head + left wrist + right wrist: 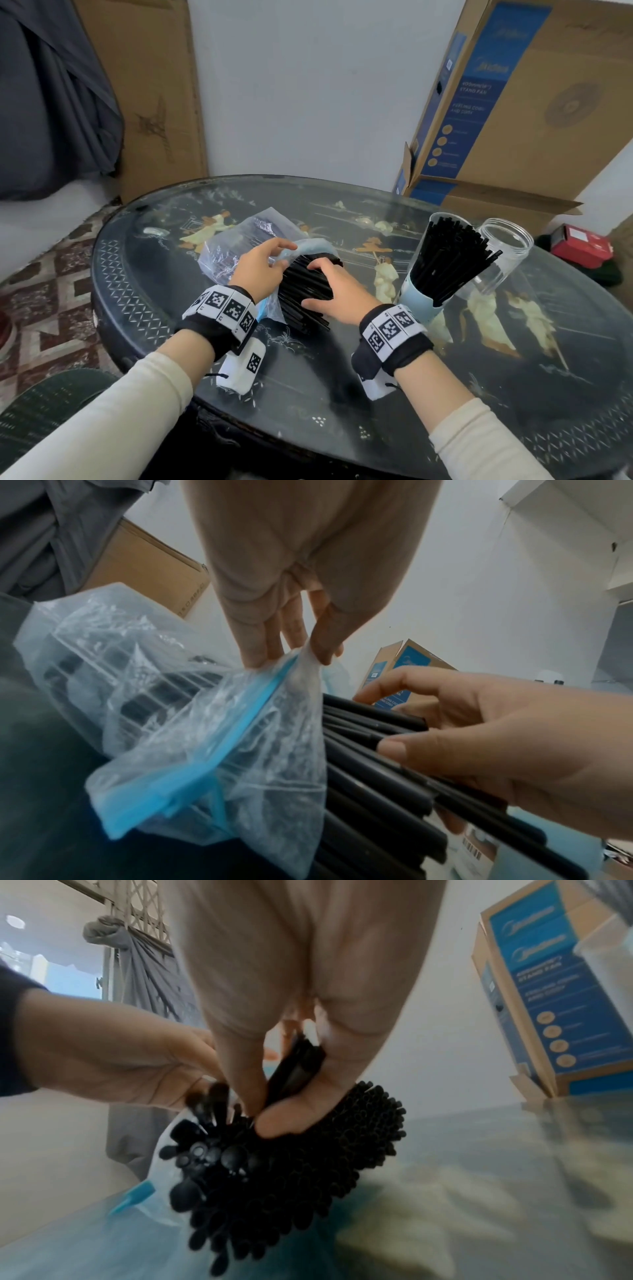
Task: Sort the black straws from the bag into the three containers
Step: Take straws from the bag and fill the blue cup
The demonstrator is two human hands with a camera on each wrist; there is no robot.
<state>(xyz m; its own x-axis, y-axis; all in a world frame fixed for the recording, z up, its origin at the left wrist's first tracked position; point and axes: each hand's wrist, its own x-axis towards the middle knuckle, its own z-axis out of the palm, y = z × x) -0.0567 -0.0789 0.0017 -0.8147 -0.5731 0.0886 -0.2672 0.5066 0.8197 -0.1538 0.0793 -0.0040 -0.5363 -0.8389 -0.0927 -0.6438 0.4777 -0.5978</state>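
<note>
The straws (305, 291) lie as a thick bundle at the desk's (342, 394) middle, half out of the bag (233, 246). They look light, stiff and slick, likely to fan apart; a grip around mid-bundle should hold best. The right hand (339, 291) curls over them, thumb under. The left hand (263, 270) pinches the bag's mouth. At 2 o'clock stand a straw-filled cup (416, 301) and an empty jar (503, 253).

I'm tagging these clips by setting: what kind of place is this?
Probably a room in a home, not a workshop: an oval lacquered table painted with figures, a patterned rug on the floor, and a stand-fan carton leaning against the white wall.
</note>
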